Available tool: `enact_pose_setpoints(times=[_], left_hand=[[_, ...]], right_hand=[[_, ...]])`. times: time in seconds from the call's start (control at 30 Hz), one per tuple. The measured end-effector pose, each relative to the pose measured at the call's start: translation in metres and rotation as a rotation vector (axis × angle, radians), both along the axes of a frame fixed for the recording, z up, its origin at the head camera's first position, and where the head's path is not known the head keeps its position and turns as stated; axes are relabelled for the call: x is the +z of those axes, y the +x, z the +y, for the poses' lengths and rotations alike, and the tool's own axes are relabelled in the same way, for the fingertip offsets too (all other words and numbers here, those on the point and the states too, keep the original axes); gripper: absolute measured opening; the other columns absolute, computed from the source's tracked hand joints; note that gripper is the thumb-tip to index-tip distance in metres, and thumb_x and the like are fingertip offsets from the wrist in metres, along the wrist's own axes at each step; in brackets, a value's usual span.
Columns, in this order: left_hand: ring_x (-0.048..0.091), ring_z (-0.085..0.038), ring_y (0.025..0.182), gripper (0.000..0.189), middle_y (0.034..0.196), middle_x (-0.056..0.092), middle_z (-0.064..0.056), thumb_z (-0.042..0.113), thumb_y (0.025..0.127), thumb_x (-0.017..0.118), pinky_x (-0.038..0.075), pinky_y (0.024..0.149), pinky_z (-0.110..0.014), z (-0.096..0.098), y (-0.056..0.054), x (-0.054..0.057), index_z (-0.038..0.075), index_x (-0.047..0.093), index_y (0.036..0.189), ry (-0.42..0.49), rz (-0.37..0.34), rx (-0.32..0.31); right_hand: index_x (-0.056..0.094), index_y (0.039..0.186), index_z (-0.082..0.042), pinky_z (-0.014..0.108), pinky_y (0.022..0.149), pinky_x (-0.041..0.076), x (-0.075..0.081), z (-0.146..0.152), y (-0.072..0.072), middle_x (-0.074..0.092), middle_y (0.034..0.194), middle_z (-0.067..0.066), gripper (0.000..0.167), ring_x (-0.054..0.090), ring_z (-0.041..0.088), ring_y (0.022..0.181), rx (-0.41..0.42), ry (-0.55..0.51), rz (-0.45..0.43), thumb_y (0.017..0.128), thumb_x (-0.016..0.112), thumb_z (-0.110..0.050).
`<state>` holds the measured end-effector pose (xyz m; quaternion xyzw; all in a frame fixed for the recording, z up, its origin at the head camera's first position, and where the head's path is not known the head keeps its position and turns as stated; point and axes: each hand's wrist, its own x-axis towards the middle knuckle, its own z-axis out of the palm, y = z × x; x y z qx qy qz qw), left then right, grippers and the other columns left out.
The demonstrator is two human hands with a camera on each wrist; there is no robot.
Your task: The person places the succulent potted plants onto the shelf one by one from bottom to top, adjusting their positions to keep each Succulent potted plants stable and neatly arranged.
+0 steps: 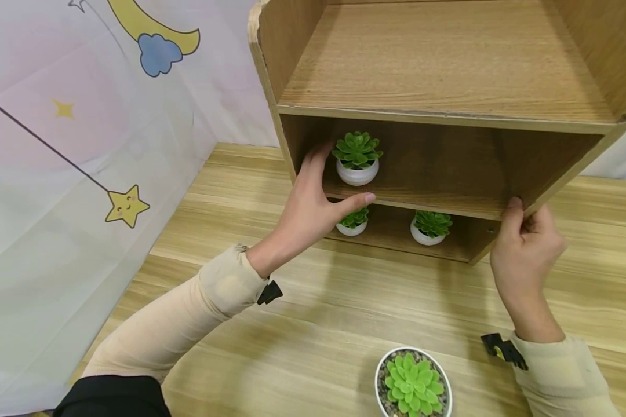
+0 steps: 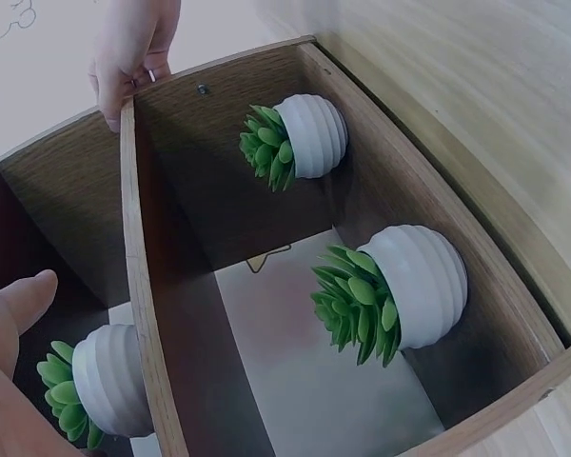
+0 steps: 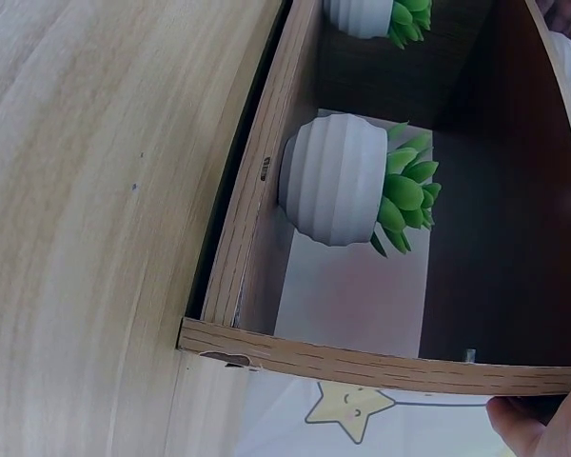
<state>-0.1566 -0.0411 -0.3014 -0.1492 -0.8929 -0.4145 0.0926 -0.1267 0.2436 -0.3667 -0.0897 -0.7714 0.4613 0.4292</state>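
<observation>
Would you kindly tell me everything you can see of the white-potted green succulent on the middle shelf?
The green, artificial-looking succulent in a round white pot stands upright toward the left end of the middle board of the brown wood-grain shelf unit. Its fleshy-looking leaves form a layered rosette spreading over the pot. The pot's ridged wall looks ceramic or plastic. The left hand is spread around its left side and front; whether it touches the pot cannot be told.

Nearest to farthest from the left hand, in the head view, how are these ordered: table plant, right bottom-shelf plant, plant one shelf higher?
1. Plant one shelf higher: just right of the left hand.
2. Right bottom-shelf plant: lower, farther right.
3. Table plant: in the foreground.
</observation>
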Motion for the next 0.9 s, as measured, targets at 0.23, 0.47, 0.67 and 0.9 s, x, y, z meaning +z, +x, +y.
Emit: enact_pose_setpoints(times=[0.23,0.47,0.67,0.9], left_hand=[[0.024,-0.007,0.139,0.099,0.155,0.027,-0.004,0.052,0.08,0.078,0.024,0.111,-0.025,-0.003,0.004,-0.002,0.011,0.026,0.154,0.01,0.008,0.004],[0.022,-0.008,0.14,0.102,0.157,0.024,-0.003,0.053,0.079,0.078,0.024,0.112,-0.027,-0.004,0.011,-0.004,0.01,0.024,0.155,-0.001,0.011,0.012],[0.022,-0.009,0.141,0.102,0.157,0.023,-0.004,0.05,0.079,0.079,0.026,0.112,-0.03,-0.004,0.016,-0.007,0.01,0.024,0.155,-0.009,0.035,0.001],[0.023,-0.01,0.14,0.102,0.157,0.023,-0.006,0.05,0.079,0.08,0.027,0.111,-0.031,-0.005,0.017,-0.008,0.009,0.024,0.155,-0.006,0.048,-0.002]], right_hand=[[0.06,0.078,0.011,0.012,0.048,0.025,0.004,-0.003,0.002,0.044,0.058,-0.01,0.025,0.035,0.0,0.052,0.001,-0.008,0.001,0.096,0.054,-0.005],[0.06,0.079,0.011,0.012,0.049,0.026,0.004,-0.003,0.002,0.044,0.058,-0.011,0.025,0.036,0.001,0.053,-0.006,-0.005,-0.005,0.096,0.054,-0.006],[0.06,0.08,0.011,0.013,0.05,0.026,0.002,-0.003,0.0,0.043,0.058,-0.011,0.024,0.036,0.001,0.053,-0.011,-0.015,-0.009,0.096,0.054,-0.006],[0.06,0.08,0.011,0.012,0.049,0.025,0.006,-0.005,0.002,0.043,0.058,-0.01,0.024,0.035,0.001,0.053,-0.009,-0.013,-0.003,0.096,0.053,-0.006]])
